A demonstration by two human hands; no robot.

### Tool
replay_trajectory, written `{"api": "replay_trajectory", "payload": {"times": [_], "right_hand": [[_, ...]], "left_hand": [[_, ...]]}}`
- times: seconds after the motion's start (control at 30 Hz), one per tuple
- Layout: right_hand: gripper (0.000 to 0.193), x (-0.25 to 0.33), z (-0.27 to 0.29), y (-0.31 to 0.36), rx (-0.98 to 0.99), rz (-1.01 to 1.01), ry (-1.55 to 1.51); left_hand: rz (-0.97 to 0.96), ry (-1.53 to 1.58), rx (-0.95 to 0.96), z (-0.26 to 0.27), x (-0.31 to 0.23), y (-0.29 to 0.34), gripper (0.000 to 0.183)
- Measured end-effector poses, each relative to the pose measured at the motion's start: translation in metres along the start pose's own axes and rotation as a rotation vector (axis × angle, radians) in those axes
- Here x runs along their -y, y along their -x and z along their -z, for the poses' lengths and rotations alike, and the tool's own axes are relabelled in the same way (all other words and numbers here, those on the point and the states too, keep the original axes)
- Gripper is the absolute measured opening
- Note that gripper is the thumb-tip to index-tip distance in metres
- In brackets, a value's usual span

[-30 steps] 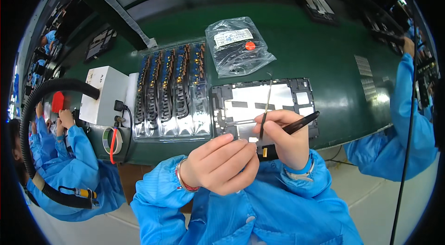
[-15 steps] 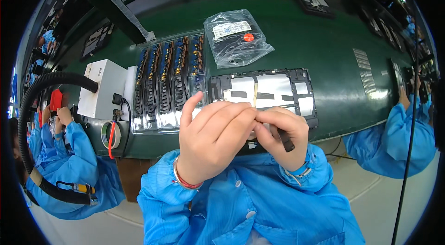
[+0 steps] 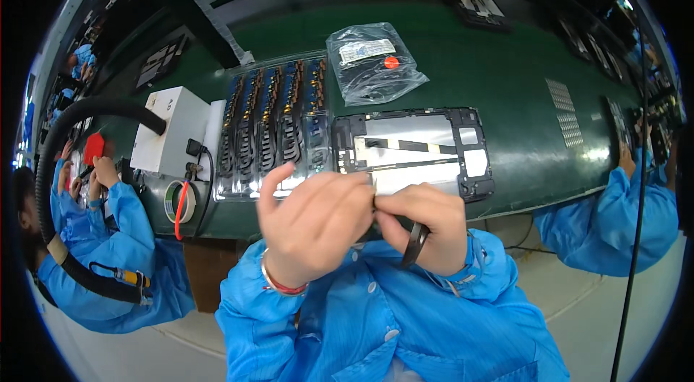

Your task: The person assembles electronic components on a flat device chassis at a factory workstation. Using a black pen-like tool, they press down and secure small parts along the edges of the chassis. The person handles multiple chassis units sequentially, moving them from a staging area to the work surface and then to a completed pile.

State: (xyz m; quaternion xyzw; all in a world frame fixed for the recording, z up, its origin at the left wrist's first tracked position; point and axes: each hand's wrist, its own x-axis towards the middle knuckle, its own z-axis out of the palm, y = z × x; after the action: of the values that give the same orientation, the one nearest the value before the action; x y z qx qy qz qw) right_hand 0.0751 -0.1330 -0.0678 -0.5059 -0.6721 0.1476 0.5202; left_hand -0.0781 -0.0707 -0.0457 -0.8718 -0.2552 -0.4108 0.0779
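Observation:
My left hand and my right hand meet fingertip to fingertip at the near edge of the device panel. A dark, flat ribbon-like strip hangs out below my right hand, whose fingers are closed on it. The thumb and forefinger of my left hand are pinched together, and what they hold is hidden. Just beyond my fingers lies the open device panel, a black frame around silvery plates with dark strips across them.
Left of the panel stands a clear tray with rows of dark flex parts. A plastic bag lies behind. Further left are a white box with a black hose and a tape roll. Co-workers sit on both sides.
Both hands have shifted left and slightly closer to me. The gold strip that stuck up above my fingers no longer shows there. The dark strip below my right hand has turned.

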Motion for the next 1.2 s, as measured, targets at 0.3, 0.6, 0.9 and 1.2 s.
{"api": "replay_trajectory", "payload": {"times": [0.3, 0.6, 0.9, 1.2], "right_hand": [[0.018, -0.018, -0.006, 0.015, 0.234, -0.499, -0.523], [0.013, -0.018, -0.011, 0.000, 0.305, -0.571, -0.620], [0.009, -0.017, -0.012, -0.003, 0.330, -0.605, -0.686], [0.009, -0.016, -0.003, 0.002, 0.322, -0.594, -0.608]], "left_hand": [[0.820, -0.309, 0.064, 0.078, 0.032, 0.134, 0.013], [1.296, -0.439, 0.587, 0.076, 0.048, 0.199, 0.011], [0.808, 0.601, 0.063, 0.010, 0.023, 0.046, 0.025], [0.550, 0.699, -0.069, -0.022, 0.020, 0.017, 0.028]]}}
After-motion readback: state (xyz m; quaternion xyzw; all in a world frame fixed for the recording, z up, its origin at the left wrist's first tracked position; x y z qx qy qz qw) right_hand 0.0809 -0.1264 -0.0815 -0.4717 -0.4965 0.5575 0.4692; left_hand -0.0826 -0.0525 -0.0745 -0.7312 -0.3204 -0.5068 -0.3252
